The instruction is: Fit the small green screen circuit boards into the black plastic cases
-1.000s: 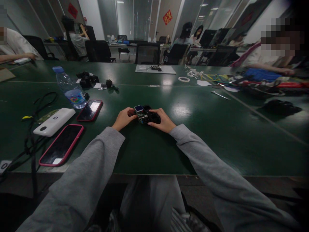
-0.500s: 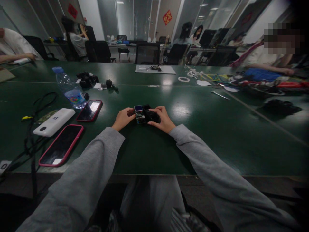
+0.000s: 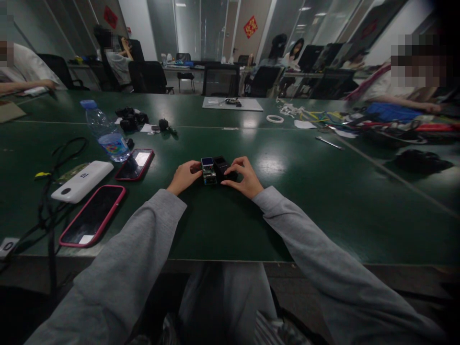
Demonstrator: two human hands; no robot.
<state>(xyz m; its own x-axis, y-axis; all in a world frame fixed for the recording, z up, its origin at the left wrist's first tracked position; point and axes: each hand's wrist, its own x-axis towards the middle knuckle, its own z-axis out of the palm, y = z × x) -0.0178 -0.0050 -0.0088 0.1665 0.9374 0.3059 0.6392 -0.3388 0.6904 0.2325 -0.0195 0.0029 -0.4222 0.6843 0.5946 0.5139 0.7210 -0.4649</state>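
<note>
**bench_op:** Watching the head cam feed. Left hand (image 3: 184,175) is pinched onto the left side of the little circuit module (image 3: 208,171), the one with the small lit screen on top. Right hand (image 3: 243,178) has its fingers closed around the black block (image 3: 222,168) that butts against the module's right side. Both sit on the green table (image 3: 323,201), about 12 o'clock from me, near the front edge.

**solder_gnome:** Biggest risk?

**bench_op:** I'd guess the two parts going together crooked. If the hands squeeze inward off-line, any pins between them could bend. I can't see the joint, fingers cover it.

**solder_gnome:** Anything nearby to knock?

**bench_op:** Water bottle (image 3: 104,132) stands at 10 o'clock, just behind the smaller red-cased phone (image 3: 135,164), with a white power bank (image 3: 82,181) and a bigger pink-cased phone (image 3: 93,215) around 9. A wide left elbow swing could tip the bottle onto them. Well apart from the module though.
</note>
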